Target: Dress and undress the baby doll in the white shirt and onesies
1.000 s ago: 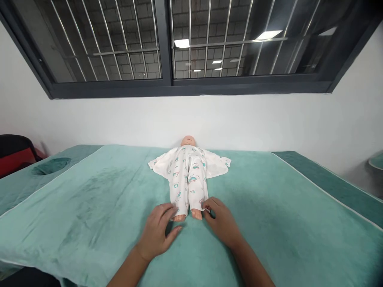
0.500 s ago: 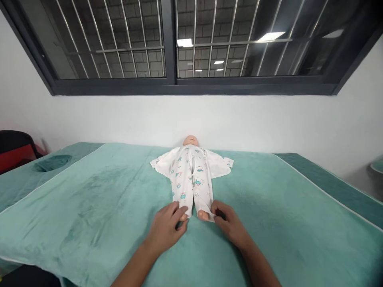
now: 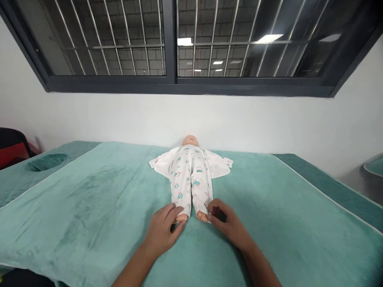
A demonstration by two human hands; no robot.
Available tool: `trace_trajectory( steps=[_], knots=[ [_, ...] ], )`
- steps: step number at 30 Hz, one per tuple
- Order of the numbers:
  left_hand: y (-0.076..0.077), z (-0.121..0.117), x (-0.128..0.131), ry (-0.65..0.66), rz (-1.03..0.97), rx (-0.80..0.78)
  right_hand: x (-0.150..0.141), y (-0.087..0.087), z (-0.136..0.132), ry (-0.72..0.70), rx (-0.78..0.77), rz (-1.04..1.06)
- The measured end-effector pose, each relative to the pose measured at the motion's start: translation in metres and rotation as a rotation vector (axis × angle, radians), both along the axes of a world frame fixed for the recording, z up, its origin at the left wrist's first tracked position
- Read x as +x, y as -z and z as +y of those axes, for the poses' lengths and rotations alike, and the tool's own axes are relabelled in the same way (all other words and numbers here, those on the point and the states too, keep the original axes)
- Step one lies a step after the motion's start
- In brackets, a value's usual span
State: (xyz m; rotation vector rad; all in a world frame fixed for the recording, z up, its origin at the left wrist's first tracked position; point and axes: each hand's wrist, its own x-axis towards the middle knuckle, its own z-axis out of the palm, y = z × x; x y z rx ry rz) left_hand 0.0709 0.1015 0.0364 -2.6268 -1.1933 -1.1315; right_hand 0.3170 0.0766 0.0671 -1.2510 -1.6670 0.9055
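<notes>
A doll [image 3: 190, 140] lay on its back at the centre of the frame, its head toward the white wall [image 3: 119, 117] and its feet toward the bottom. Only a rounded part of the head showed above the collar; the rest was foreshortened out of sight. A white top [image 3: 221, 165] spread its sleeves to either side, and any arms inside were hidden. White printed trousers [image 3: 181, 177] covered the legs, leaving just the left-hand foot [image 3: 181, 217] and right-hand foot [image 3: 202, 216] showing.

The left hand [image 3: 163, 230] was at the left-hand cuff, its fingers on the cloth and its thumb by the foot; whether it pinched anything could not be told. The right hand [image 3: 229, 226] curved finger and thumb toward the outer edge of the other cuff, but the cloth between their tips was too small to make out. Both forearms were cut off at the bottom.

The green cover [image 3: 104, 207] ran out of frame at both sides. A red-and-black object [image 3: 13, 153] was cropped at the left edge, and the barred window [image 3: 170, 85] at the top.
</notes>
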Motion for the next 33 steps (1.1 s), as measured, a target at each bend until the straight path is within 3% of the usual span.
trace_trajectory(
  steps=[7,14,18,25,33],
  knots=[
    [0.004,0.001,0.0,-0.017,-0.02,0.03,-0.01,-0.005,-0.001,-0.046,0.08,-0.106],
    [0.004,0.0,0.0,-0.018,-0.066,0.017,-0.01,0.007,0.002,-0.015,0.183,-0.193],
    [0.001,0.0,-0.001,0.02,-0.038,0.076,-0.007,0.004,0.006,-0.07,0.166,-0.094],
    [-0.017,-0.002,0.016,0.153,0.088,0.118,-0.008,-0.014,0.012,-0.27,0.037,0.187],
    [-0.02,-0.001,0.051,0.098,0.037,0.018,-0.001,0.003,0.008,-0.234,-0.071,0.416]
  ],
)
